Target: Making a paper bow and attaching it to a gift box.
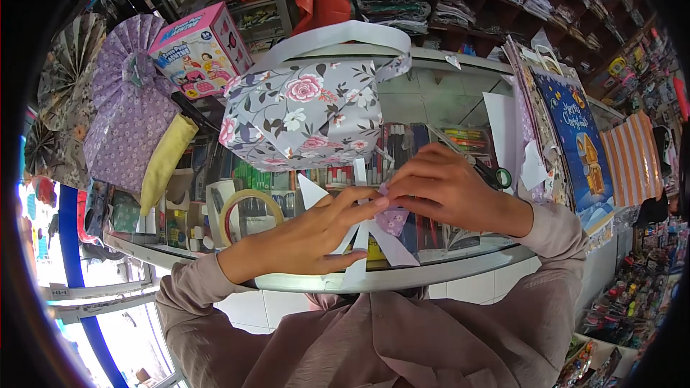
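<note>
Several crossed paper strips (355, 264), white on the visible side, lie on the glass counter before me. My left hand (307, 229) rests over them, its thumb on a strip and its fingertips at their crossing. A small purple flowered paper piece (392, 221) is at the same spot, pinched by the fingers of my right hand (444, 186). The fingertips of both hands meet there and partly hide the crossing. Just beyond stands a parcel in grey floral wrapping paper (307, 113), with a white paper band (345, 35) arching over it like a handle.
A roll of tape (225, 221) is left of my left hand. Scissors (493, 173) lie beyond my right wrist. A toy box (194, 54) and a purple pleated wrapped parcel (121, 102) stand at left, gift bags (574, 140) at right. Pens fill the glass counter (453, 267).
</note>
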